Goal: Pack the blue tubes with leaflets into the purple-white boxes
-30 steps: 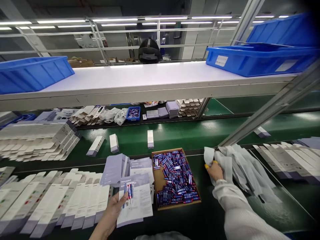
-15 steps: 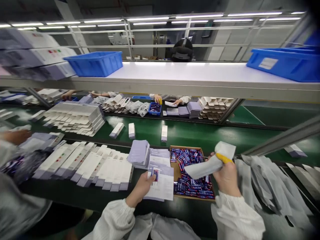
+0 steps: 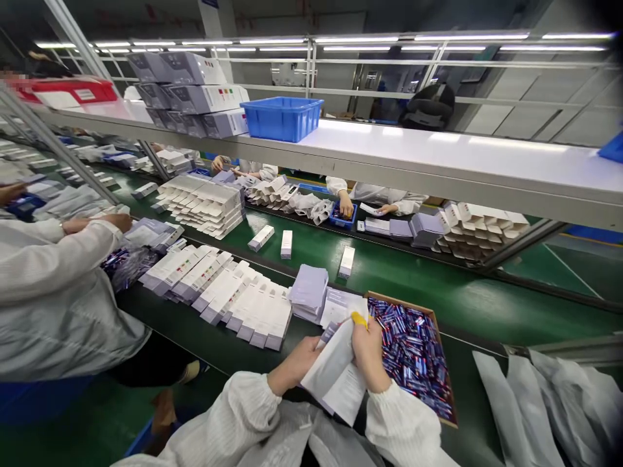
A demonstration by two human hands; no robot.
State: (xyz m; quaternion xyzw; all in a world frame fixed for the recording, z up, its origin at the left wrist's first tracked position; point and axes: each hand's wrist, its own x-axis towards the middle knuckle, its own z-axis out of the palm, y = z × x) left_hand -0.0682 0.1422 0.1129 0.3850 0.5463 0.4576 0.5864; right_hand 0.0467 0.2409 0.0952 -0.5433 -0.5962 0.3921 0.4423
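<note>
My left hand (image 3: pixel 295 363) is closed on a printed lavender-and-white leaflet (image 3: pixel 346 394), its fingers partly hidden behind a white pouch. That soft white pouch (image 3: pixel 331 363) lies slanted across the leaflet, and my right hand (image 3: pixel 368 347) pinches its upper edge. Something yellow (image 3: pixel 359 319) covers a fingertip of the right hand. Just beyond the hands are a stack of lavender booklets (image 3: pixel 309 292) and more leaflets (image 3: pixel 341 305). Right of my right hand, an open cardboard tray (image 3: pixel 450 395) holds many small blue-and-red batteries (image 3: pixel 413 350). Any batteries in my left hand are hidden.
White-and-lavender boxes (image 3: pixel 243 298) lie in a row on the left. Grey-white pouches (image 3: pixel 530 402) lie at right. A green conveyor (image 3: pixel 311 246) carries several small boxes. Above it runs a shelf (image 3: pixel 389 146) with a blue bin (image 3: pixel 282 120). A co-worker's sleeve (image 3: pixel 53 259) is at left.
My right hand has brought the white pouch left and down, from above the battery tray onto the leaflet at my left hand. The batteries under my left thumb are now out of sight. My view has turned left.
</note>
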